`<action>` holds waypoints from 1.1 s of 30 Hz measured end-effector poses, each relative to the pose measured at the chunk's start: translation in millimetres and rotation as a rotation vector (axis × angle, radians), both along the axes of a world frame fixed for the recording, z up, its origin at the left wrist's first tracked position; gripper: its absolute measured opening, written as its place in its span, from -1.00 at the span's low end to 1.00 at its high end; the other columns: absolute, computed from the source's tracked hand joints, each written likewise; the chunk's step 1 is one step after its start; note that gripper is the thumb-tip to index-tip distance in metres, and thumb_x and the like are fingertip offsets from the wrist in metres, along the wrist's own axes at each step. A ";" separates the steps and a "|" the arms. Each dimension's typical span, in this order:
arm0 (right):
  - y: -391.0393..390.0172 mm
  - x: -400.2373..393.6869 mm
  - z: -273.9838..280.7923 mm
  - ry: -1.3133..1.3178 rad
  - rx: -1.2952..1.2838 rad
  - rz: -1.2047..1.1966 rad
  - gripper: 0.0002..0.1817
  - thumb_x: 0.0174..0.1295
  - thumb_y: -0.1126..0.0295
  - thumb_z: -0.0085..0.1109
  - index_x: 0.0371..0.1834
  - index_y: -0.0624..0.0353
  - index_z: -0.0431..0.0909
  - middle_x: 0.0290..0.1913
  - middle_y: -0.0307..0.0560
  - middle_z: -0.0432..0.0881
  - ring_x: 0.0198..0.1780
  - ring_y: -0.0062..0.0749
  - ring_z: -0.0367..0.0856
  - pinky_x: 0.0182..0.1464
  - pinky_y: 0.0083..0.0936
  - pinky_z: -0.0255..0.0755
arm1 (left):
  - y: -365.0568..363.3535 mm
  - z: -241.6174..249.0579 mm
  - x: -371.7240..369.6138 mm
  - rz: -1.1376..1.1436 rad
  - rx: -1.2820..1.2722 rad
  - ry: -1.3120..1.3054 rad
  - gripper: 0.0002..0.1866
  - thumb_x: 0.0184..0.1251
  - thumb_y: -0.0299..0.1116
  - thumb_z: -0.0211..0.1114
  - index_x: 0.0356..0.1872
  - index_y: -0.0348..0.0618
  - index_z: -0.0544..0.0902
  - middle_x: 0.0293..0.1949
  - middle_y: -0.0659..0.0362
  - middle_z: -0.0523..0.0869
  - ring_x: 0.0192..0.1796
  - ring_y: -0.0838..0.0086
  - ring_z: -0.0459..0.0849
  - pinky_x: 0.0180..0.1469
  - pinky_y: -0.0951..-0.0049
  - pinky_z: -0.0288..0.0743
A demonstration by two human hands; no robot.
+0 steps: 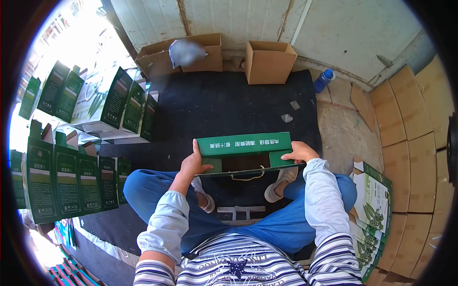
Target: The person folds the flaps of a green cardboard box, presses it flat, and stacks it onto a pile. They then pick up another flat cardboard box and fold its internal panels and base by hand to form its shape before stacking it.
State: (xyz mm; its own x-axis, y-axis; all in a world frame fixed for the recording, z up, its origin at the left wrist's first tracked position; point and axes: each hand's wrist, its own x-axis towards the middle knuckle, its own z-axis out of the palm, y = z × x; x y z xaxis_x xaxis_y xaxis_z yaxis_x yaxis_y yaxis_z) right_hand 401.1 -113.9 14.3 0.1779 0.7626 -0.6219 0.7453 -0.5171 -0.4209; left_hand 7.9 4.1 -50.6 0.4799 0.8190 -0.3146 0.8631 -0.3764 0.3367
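Note:
A green cardboard box [245,144] with white lettering on its long far flap is between my hands, over the dark mat in front of my knees. Its top is partly open, showing a brown inside. A cord handle [248,175] hangs on the near edge. My left hand [194,161] grips the box's left end, thumb on the small side flap and a finger up along the far flap's edge. At the right end, my right hand [301,152] is closed on the corner, its thumb pressing on the other side flap.
Several green printed boxes [78,178] stand open at the left, with more [102,100] behind them. Flat printed cartons [372,195] lean at the right beside stacked brown cartons [405,176]. Two open brown boxes [269,64] and a blue bottle [324,80] stand ahead near the wall.

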 end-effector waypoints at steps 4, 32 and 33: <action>-3.6 -5.2 -0.9 -0.165 0.063 0.051 -0.45 -0.07 0.05 0.44 -0.26 0.36 0.54 -0.50 0.02 0.63 -0.59 -0.36 0.62 -0.49 -0.47 0.49 | 3.2 -3.4 1.5 0.007 -0.027 0.012 0.37 -0.12 0.02 0.52 0.39 -0.49 -0.38 -0.21 -0.24 0.69 -0.14 0.03 0.71 -0.13 0.24 0.60; -50.8 14.4 -23.7 0.080 -0.148 -0.055 -0.47 -0.10 0.38 0.42 0.03 0.14 0.54 -0.06 -0.01 0.65 -0.04 -0.34 0.63 -0.09 -0.39 0.49 | -6.5 -67.9 -51.2 -0.266 -0.245 -0.085 -0.42 -0.16 -0.34 0.46 0.04 -0.11 0.60 -0.05 -0.05 0.68 0.01 0.04 0.64 0.06 0.22 0.52; -52.8 12.3 -36.2 0.211 -0.158 -0.144 -0.43 -0.11 0.33 0.46 0.06 0.10 0.53 -0.08 -0.10 0.66 -0.07 -0.39 0.62 -0.10 -0.41 0.48 | -7.1 -61.7 -49.6 -0.257 -0.276 -0.145 -0.43 -0.16 -0.31 0.47 0.03 -0.07 0.61 -0.06 -0.03 0.69 0.00 0.05 0.65 0.05 0.23 0.52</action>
State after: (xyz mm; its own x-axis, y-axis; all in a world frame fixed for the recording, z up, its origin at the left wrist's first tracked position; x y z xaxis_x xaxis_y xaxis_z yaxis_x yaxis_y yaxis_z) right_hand 413.4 -166.7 -21.9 0.1316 0.6297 -0.7656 0.5637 -0.6829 -0.4647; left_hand -41.7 -3.0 -112.3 0.7137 0.5610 -0.4194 0.6886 -0.4523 0.5668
